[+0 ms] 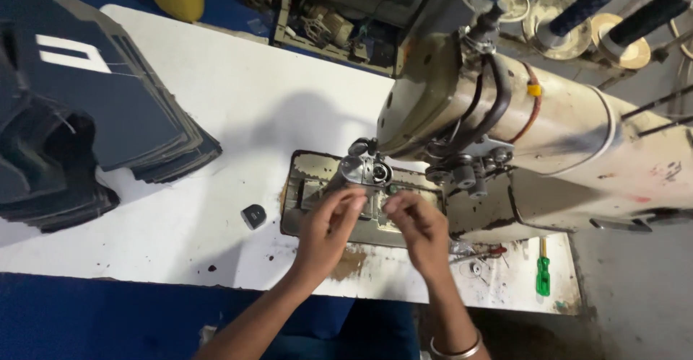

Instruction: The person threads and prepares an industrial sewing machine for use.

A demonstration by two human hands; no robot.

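At centre frame your left hand and right hand pinch fingertips closed beneath the sewing machine needle area, seemingly threading, though no thread shows; next calls for steady, fine guiding.

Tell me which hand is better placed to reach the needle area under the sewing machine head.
Probably the left hand: its fingers sit just below the needle area; the right hand is farther off.

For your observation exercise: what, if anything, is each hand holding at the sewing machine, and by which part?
It cannot be told: the left hand and right hand pinch fingertips under the needle area of the sewing machine; anything held is too fine to see.
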